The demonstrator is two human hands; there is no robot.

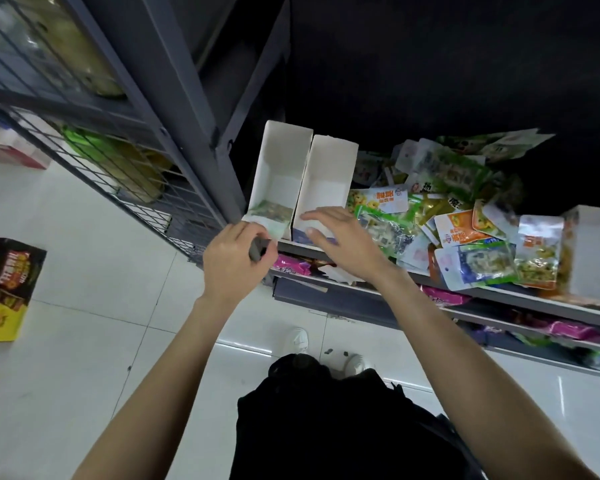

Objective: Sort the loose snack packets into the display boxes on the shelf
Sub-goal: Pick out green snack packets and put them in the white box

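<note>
Two white display boxes stand side by side at the left end of the shelf: the left box (278, 168) and the right box (329, 174), both seemingly without packets inside. My left hand (234, 261) curls its fingers round the shelf's front edge (499, 294) right at the left box's lower front corner. My right hand (343, 240) hovers with fingers spread over the front of the right box and holds nothing. A heap of loose snack packets (458, 216), green, orange and silver, lies on the shelf right of the boxes.
Another white box (593, 251) stands at the shelf's right end. Lower shelves hold pink packets (291, 265). A grey wire rack (118, 161) stands to the left. On the tiled floor lies a yellow and black carton (4, 289). My feet are below the shelf.
</note>
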